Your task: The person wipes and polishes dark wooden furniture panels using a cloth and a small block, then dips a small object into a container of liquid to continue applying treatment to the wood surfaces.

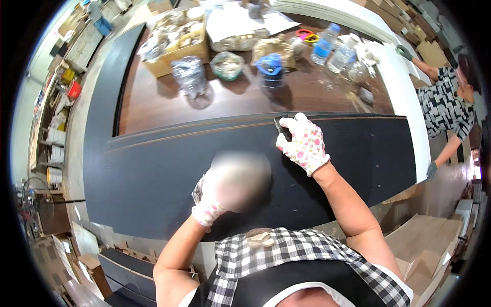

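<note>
Both gloved hands on the long black flat panel (358, 153).

My right hand (304, 143) pinches a small dark flat block (282, 128) at the panel's far edge, held under the fingertips. My left hand (208, 204) rests on the panel nearer me; a blur hides its grip, so I cannot tell.

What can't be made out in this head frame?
- Left hand: mostly covered by a blurred patch; whatever it holds is unreadable.
- Dark object under the right hand: glove hides most of it.
- Carton contents: too small.
- Co-worker: cut off by the right rim.
</note>
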The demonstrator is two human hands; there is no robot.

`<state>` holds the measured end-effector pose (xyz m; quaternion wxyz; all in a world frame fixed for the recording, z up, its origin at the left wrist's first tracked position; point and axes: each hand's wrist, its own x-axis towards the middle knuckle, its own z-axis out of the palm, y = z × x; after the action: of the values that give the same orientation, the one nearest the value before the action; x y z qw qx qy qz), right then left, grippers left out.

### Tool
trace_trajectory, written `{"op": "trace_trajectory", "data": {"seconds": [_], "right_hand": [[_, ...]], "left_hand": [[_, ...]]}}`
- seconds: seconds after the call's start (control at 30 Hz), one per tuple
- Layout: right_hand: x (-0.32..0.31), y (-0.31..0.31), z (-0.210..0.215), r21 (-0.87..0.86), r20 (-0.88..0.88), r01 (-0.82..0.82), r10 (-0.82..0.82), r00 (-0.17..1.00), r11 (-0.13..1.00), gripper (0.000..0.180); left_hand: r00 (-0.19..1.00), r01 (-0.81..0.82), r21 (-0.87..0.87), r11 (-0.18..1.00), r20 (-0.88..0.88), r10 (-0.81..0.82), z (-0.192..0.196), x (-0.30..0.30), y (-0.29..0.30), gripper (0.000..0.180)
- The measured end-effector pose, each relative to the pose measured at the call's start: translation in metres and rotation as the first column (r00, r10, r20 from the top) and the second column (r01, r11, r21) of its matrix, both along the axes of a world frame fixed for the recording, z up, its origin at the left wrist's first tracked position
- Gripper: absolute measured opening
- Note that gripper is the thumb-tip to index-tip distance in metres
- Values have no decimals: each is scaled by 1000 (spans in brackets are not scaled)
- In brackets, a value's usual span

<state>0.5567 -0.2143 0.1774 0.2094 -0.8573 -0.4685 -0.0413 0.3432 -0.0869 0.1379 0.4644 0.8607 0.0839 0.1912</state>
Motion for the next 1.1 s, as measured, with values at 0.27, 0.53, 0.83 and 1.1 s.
{"op": "trace_trajectory", "data": {"seconds": [0.27, 0.53, 0.83, 1.1], "right_hand": [[-129, 150, -10, -99, -72, -198, 191, 979, 975, 31], [-252, 320, -28, -204, -193, -521, 488, 851, 829, 30], [-252, 341, -42, -135, -121, -609, 597, 793, 782, 27], [-112, 142, -1, 56, -49, -171, 174, 984, 984, 27]], "left_hand": [[923, -375, -408, 832, -85, 374, 25, -155, 72, 27], [829, -550, -190, 813, -11, 559, -4, -235, 93, 36], [865, -496, -103, 862, -148, 480, -13, -235, 100, 39], [904, -397, -303, 866, 35, 427, 13, -227, 145, 47]]}}
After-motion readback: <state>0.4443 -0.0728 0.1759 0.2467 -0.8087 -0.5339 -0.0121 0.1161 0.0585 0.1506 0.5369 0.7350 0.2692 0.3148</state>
